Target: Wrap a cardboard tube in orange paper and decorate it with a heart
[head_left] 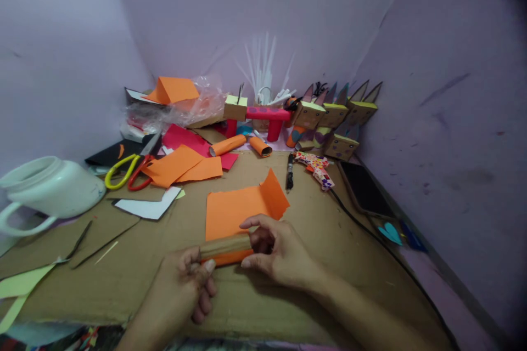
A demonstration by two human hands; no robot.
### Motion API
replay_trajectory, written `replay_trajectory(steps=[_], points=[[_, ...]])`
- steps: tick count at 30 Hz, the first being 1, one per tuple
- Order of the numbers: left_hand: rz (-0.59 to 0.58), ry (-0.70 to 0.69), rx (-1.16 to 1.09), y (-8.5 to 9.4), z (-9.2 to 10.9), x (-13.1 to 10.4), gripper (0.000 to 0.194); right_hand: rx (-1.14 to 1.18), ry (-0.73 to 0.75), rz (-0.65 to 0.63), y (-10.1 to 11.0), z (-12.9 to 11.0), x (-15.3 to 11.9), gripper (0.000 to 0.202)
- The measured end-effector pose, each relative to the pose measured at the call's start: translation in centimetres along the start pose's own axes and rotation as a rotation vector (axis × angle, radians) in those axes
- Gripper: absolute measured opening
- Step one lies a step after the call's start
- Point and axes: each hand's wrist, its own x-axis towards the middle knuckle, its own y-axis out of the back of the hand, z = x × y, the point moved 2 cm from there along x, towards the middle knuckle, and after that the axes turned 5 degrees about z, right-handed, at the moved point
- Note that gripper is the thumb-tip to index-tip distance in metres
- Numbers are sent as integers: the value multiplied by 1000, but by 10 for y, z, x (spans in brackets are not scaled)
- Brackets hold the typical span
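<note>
A brown cardboard tube (226, 245) with orange paper along its lower side lies crosswise between my hands. My left hand (185, 279) pinches its left end, thumb in front. My right hand (282, 252) curves around the right end with thumb and fingers against it; some fingertips are hidden. Just behind the tube, an orange paper sheet (233, 208) lies on the cardboard-covered table (321, 296), its right part folded upward. Two smaller orange-covered rolls, an orange roll (228, 145) and a shorter roll (261, 147), rest farther back.
Left are scissors (134, 167), orange paper scraps (177, 167) and a white pot (57, 186). A patterned glue gun (316, 169), its black cord (370, 236), a pen (290, 171) and a phone (366, 189) lie right. Cardboard animal figures (333, 115) stand at the back.
</note>
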Motion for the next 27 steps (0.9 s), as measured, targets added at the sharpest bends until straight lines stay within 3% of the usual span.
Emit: replay_trajectory(steps=[3,7,12,20,27], points=[[-6,8,-11,-1,1,2,33,-4,-55,21,-5,0,-1,40],[-47,21,2,-5,12,9,29,-57,-7,103,-4,2,-2,27],[-114,-4,8,-9,23,17,26,-46,-17,155,1,7,0,26],[-379,120,-130,-6,21,9,51,51,-110,145,1,8,3,29],[-318,160,-189,-9,24,12,26,145,-172,148,1,2,2,30]])
